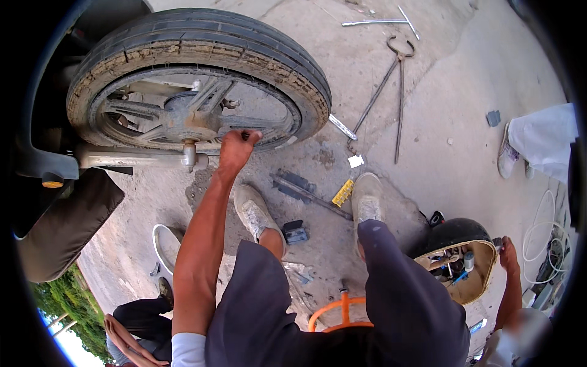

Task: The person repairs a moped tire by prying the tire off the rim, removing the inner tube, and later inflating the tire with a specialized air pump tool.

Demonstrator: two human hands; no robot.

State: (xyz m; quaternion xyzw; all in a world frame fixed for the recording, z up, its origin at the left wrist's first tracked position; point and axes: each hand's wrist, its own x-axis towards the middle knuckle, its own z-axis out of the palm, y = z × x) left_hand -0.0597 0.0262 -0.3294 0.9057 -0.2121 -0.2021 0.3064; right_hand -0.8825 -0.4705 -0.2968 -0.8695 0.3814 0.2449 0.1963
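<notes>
A dirty, black-tyred motorcycle wheel with grey metal spokes (pixel 189 119) is being held up beside a silver tubular fork leg (pixel 122 158), at the upper left. As far as can be judged, its fitting is already being completed in part: the tyre is being carried around the rim, and the metal axle end (pixel 189 153) is being seen at the fork. Whether it is being fully tightened cannot be told. The bare left hand (pixel 237 148) is being kept at the wheel's lower edge, its fingers bent narrowly together; whether some small piece is being pinched cannot be told. The right hand is not being shown. The long rusty tongs (pixel 401 104) and the T-shaped chrome wrench (pixel 376 22) are being left on the ground, so clearing up seems to be remaining.
</notes>
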